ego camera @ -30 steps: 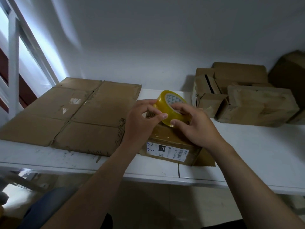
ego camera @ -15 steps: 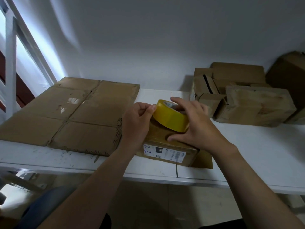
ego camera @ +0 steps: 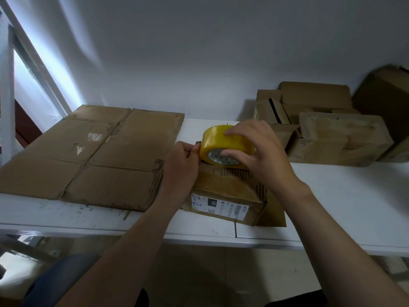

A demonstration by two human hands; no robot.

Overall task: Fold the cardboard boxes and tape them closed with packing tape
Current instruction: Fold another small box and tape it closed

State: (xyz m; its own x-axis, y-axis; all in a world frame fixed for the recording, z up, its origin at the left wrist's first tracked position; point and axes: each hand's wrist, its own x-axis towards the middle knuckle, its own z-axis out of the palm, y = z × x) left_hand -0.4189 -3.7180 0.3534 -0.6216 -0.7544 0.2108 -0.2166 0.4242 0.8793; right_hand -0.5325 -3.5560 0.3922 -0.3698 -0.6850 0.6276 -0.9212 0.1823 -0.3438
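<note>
A small closed cardboard box [ego camera: 223, 196] with a white shipping label on its near side sits at the middle of the white table [ego camera: 332, 207]. A yellow roll of packing tape [ego camera: 219, 140] rests tilted on the box's far top edge. My right hand [ego camera: 259, 156] grips the roll, thumb at its core and fingers over the top. At the roll's left side, my left hand [ego camera: 181, 167] pinches the tape end with thumb and forefinger against the box's left edge.
A large flattened cardboard sheet [ego camera: 95, 156] covers the table's left part. Several folded boxes [ego camera: 332, 134] are stacked at the back right against the wall. A brown flap [ego camera: 274, 216] lies under the small box. A window frame [ego camera: 8, 85] stands far left.
My right hand has turned the roll and lowered it to the box's far top edge. My left hand has shifted from the roll's front to pinching the tape end at the left.
</note>
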